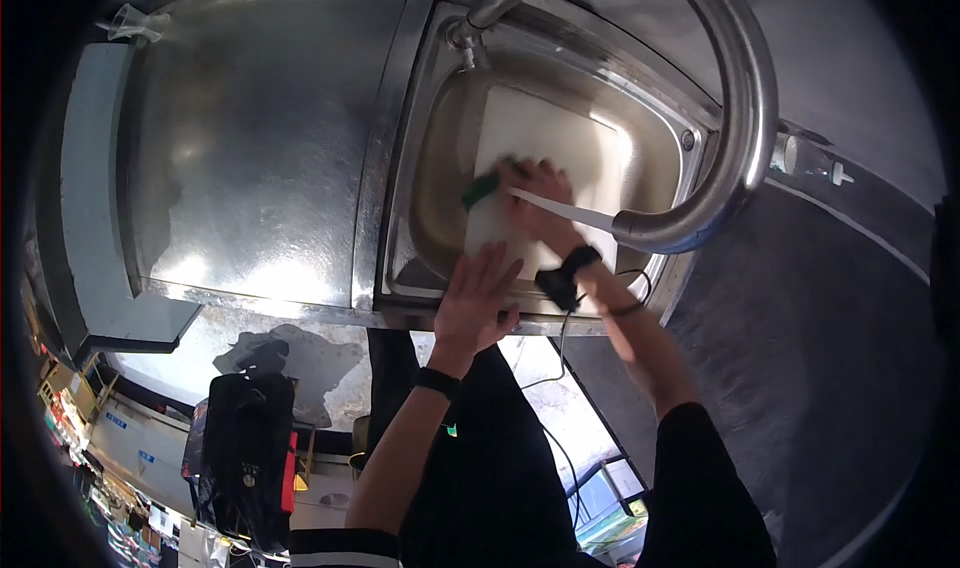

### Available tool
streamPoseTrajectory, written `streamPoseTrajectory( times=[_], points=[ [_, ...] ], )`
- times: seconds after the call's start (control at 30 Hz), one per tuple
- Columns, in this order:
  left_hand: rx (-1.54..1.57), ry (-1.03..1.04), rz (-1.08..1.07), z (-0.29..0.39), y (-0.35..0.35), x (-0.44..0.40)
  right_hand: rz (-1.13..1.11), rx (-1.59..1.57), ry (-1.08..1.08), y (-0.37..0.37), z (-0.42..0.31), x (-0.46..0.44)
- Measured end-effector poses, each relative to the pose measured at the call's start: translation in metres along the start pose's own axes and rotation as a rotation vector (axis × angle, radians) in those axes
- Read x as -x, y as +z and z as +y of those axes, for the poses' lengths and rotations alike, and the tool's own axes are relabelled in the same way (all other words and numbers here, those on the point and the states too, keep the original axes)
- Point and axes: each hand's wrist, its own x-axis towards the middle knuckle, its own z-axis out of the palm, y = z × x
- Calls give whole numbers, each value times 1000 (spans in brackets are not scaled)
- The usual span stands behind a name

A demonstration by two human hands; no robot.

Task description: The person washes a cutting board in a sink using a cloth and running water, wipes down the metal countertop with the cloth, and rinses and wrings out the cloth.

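Note:
A white cutting board [540, 118] lies tilted in the sink [428, 193], its near edge toward me. On the board, my right hand [546, 180] is closed over a dark green scouring pad [481, 190], and motion smears its fingers. A thin white stream of water [572, 211] runs from the faucet [745, 133] onto that hand. My left hand [474, 296] rests at the board's near left edge with fingers stretched out flat. Its thumb points off to the right, and I cannot tell whether it touches the board's edge.
The steel counter [270, 138] adjoins the sink on the left, wet and shiny. A smaller tap [470, 53] stands at the sink's back left corner. A clear bottle [805, 158] lies at the right. A black bag [245, 458] sits below the counter. A cable hangs near my right wrist.

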Motion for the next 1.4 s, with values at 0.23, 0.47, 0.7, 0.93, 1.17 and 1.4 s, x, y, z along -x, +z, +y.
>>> streamPoseTrajectory(
  times=[0.23,0.47,0.7,0.93,1.17,1.4],
  points=[
    [-11,-24,-73,2,-5,-2,239,-309,334,62,164,-12],
    [11,8,-7,0,-5,-3,-153,-167,260,7,40,3],
    [94,-18,27,-2,4,0,81,-170,-108,4,-42,-5],
    [16,-14,-39,1,1,-5,71,-28,443,40,128,-61],
    [6,-13,-43,1,-5,-3,-68,-152,311,2,68,40],
    [-60,-45,-140,1,-4,-4,89,-311,112,-6,-30,103]
  ],
)
